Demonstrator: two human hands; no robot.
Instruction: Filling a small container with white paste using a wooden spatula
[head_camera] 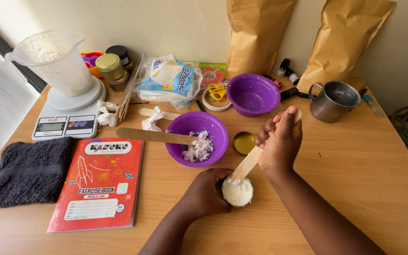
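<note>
- Table [364, 165]: wooden top bearing all items; bare wood lies right of the hands.
- Two brown paper bags [258, 33] stand against the wall at the rear.
- Dark towel [27, 172] lies at the left edge; red exercise book [100, 184] lies just beside it.
- Scale [67, 115] at rear left carries a clear jug [55, 59] holding white flakes.
- Near bowl [197, 137], purple, holds a remnant of white flakes and a wooden paddle [154, 136] resting across its rim. A second purple bowl [253, 94] stands behind it.
- Metal mug [334, 100] stands at rear right, well apart from the hands.
- Left hand [206, 191]: wrapped around a small tin [237, 191] at the front centre of the table, steadying it. The tin is heaped with white wax.
- Right hand [279, 141]: clenched on a flat wooden stick [249, 163], thumb up, with the stick tip in the wax at the tin's rim.
- Step in hand, as judged: packing or levelling wax in the tin. The fill stands proud of the rim.
- Next move calls for: light downward pressure with the stick while the left hand keeps the tin from tipping; excess force is likely to spill flakes.
- Obstructions: the near bowl and a gold lid [244, 142] sit near the stick's path; the paddle handle projects leftward, clear of both hands.
</note>
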